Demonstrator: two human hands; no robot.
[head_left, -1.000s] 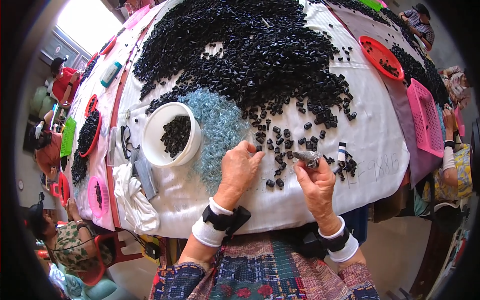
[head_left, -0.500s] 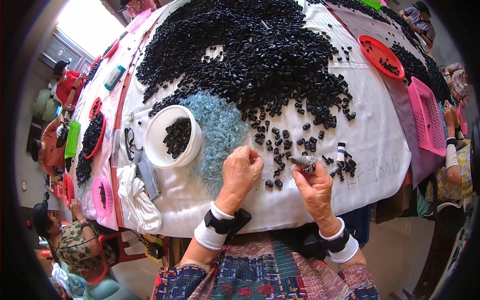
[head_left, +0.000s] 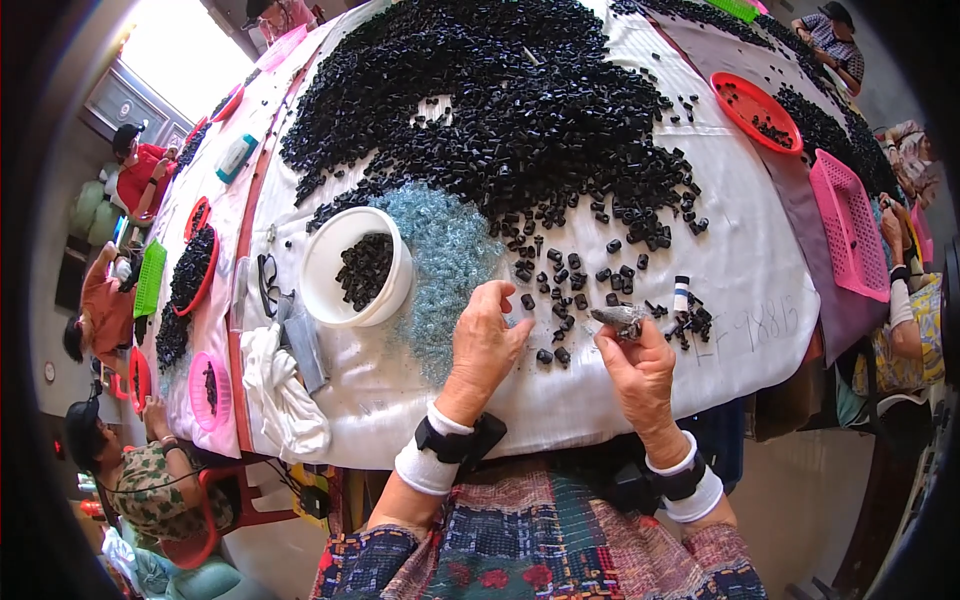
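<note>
Over the white-covered table, my left hand [head_left: 487, 345] is just right of a heap of small clear bluish plastic pieces [head_left: 440, 270]. Its thumb and index finger are apart, with nothing visible between them. My right hand [head_left: 640, 372] grips a small grey, pointed, shiny object [head_left: 618, 318] between thumb and fingers; its exact kind is unclear. Loose black cylindrical plastic parts [head_left: 562, 300] lie scattered beyond and between both hands. A white round tub [head_left: 318, 270], partly filled with black parts, stands left of the clear heap.
A large mound of black parts [head_left: 480, 100] covers the table's far side. Left of me lie glasses [head_left: 268, 285] and white gloves [head_left: 280, 395]. A striped white cylinder [head_left: 681, 293] stands right. A red tray [head_left: 757, 112] and pink basket [head_left: 848, 225] sit farther right. Other people work around.
My left thumb and index finger have gone from pinched together to apart. The right hand keeps hold of the grey pointed object. The whole view has shifted slightly.
</note>
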